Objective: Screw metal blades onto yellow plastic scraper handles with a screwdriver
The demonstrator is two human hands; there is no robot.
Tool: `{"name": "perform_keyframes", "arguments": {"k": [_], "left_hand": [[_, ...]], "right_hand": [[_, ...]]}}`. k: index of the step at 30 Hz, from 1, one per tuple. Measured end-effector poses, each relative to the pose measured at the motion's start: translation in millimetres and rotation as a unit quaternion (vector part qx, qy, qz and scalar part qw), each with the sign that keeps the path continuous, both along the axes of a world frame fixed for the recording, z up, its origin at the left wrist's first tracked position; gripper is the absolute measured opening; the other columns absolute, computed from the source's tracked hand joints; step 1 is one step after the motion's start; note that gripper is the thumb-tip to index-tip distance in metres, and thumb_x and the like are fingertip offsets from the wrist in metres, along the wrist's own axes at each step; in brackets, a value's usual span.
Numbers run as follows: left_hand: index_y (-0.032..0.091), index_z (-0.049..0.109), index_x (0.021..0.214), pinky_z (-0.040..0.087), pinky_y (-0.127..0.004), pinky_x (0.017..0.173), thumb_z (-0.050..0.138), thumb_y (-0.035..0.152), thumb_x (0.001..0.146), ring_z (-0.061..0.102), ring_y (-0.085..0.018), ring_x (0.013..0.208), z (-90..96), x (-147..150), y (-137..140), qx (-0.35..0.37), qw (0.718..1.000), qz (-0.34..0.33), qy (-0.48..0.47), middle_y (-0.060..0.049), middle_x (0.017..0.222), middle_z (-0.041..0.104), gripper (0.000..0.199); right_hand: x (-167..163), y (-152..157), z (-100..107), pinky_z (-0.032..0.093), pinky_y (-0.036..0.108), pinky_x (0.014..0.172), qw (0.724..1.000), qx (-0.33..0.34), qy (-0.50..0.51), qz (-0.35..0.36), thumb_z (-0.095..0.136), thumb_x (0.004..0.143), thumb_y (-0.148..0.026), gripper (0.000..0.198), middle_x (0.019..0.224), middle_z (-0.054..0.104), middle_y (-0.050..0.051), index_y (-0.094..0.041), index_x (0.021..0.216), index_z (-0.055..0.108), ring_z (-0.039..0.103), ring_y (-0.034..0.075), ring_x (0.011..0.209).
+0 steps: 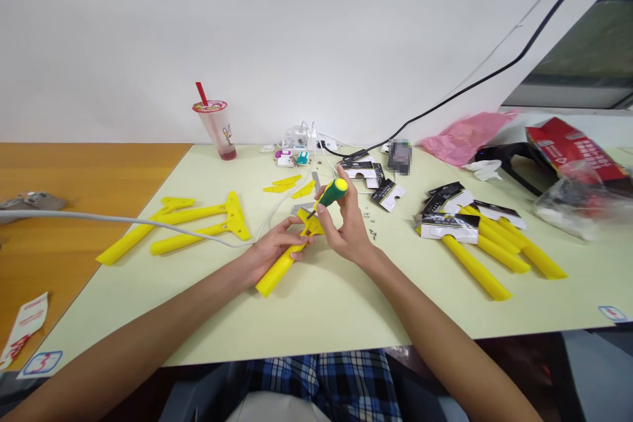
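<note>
My left hand (274, 247) is closed around a yellow plastic scraper (277, 271), near its head, with the handle slanting down toward me. In my right hand (350, 227) is a screwdriver (332, 193) with a green and yellow handle. The screwdriver's shaft points down and left onto the scraper's head; its very tip is too small to make out. Just behind the hands lie thin yellow blade-shaped pieces (303, 190) and flat grey metal pieces (316, 179). Small screws (372, 235) are scattered to the right of my right hand.
More yellow scraper handles (190, 237) lie at left. At right, several scrapers (477, 269) carry black-and-white cards. Loose cards (388, 194), a power strip (301, 138) and a drink cup (217, 128) stand behind. A white cable (148, 219) crosses the left side.
</note>
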State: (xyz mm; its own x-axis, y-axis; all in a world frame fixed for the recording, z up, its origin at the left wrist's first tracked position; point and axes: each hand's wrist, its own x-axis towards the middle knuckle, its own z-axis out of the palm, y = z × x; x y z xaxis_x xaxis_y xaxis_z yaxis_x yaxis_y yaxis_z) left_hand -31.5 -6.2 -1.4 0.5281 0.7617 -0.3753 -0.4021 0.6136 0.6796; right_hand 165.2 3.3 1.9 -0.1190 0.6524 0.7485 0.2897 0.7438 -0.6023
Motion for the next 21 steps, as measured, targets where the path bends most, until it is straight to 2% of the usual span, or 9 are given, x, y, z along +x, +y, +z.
{"name": "perform_keyframes", "arguments": {"k": [2, 4, 6, 11, 14, 17, 21], "left_hand": [[0.022, 0.055, 0.109, 0.041, -0.019, 0.053, 0.091, 0.003, 0.068, 0.071, -0.015, 0.081, 0.3, 0, 0, 0.004, 1.0, -0.005, -0.002, -0.009, 0.102, 0.074, 0.057], [0.022, 0.055, 0.109, 0.041, -0.019, 0.054, 0.091, 0.004, 0.069, 0.07, -0.015, 0.079, 1.1, 0, 0, 0.012, 1.0, -0.006, -0.004, -0.008, 0.1, 0.073, 0.056], [0.022, 0.056, 0.108, 0.041, -0.019, 0.055, 0.091, 0.005, 0.069, 0.068, -0.014, 0.077, 2.2, 1, -1, 0.017, 1.0, -0.007, -0.002, -0.008, 0.098, 0.073, 0.055], [0.022, 0.057, 0.106, 0.04, -0.021, 0.055, 0.093, 0.006, 0.068, 0.068, -0.015, 0.077, 3.0, 2, -1, 0.02, 1.0, -0.001, -0.003, -0.008, 0.096, 0.073, 0.055], [0.022, 0.058, 0.106, 0.039, -0.02, 0.054, 0.093, 0.005, 0.067, 0.068, -0.015, 0.077, 1.6, 2, -1, 0.016, 1.0, -0.002, -0.004, -0.008, 0.095, 0.073, 0.055], [0.021, 0.059, 0.107, 0.038, -0.02, 0.054, 0.093, 0.005, 0.067, 0.068, -0.015, 0.078, 0.3, 1, -1, 0.018, 1.0, -0.005, -0.006, -0.009, 0.095, 0.073, 0.055], [0.02, 0.061, 0.107, 0.038, -0.019, 0.053, 0.094, 0.005, 0.066, 0.07, -0.017, 0.084, 0.0, 2, -1, 0.02, 1.0, -0.005, -0.006, -0.009, 0.098, 0.073, 0.055]], "right_hand": [[0, -2, 3, 0.061, 0.05, 0.104, 1.0, -0.015, -0.006, -0.001, 0.054, 0.114, -0.039, 0.052, 0.121, 0.07, 0.012, -0.027, 0.162, 0.04, 0.071, 0.026, 0.111], [0, -1, 6, 0.062, 0.046, 0.098, 1.0, -0.019, -0.016, -0.019, 0.057, 0.113, -0.037, 0.029, 0.118, 0.07, 0.011, -0.025, 0.139, 0.057, 0.07, 0.025, 0.108], [0, 0, 8, 0.061, 0.042, 0.093, 0.999, -0.02, -0.021, -0.031, 0.06, 0.111, -0.037, 0.016, 0.115, 0.071, 0.01, -0.024, 0.119, 0.063, 0.069, 0.024, 0.104], [0, 4, 4, 0.059, 0.043, 0.099, 0.993, -0.103, 0.052, -0.011, 0.075, 0.103, -0.045, 0.027, 0.114, 0.077, 0.008, -0.025, 0.116, 0.061, 0.072, 0.024, 0.104], [-1, 4, 0, 0.06, 0.042, 0.098, 0.986, -0.136, 0.093, 0.002, 0.083, 0.096, -0.05, 0.037, 0.106, 0.076, 0.005, -0.026, 0.108, 0.058, 0.074, 0.023, 0.1], [-1, 4, 3, 0.06, 0.038, 0.089, 0.989, -0.112, 0.093, -0.019, 0.089, 0.089, -0.051, 0.042, 0.096, 0.07, 0.001, -0.026, 0.106, 0.06, 0.071, 0.021, 0.09], [1, 2, 12, 0.058, 0.037, 0.083, 0.995, -0.073, 0.035, -0.05, 0.085, 0.094, -0.05, 0.03, 0.094, 0.072, 0.003, -0.024, 0.097, 0.07, 0.068, 0.021, 0.088]]}}
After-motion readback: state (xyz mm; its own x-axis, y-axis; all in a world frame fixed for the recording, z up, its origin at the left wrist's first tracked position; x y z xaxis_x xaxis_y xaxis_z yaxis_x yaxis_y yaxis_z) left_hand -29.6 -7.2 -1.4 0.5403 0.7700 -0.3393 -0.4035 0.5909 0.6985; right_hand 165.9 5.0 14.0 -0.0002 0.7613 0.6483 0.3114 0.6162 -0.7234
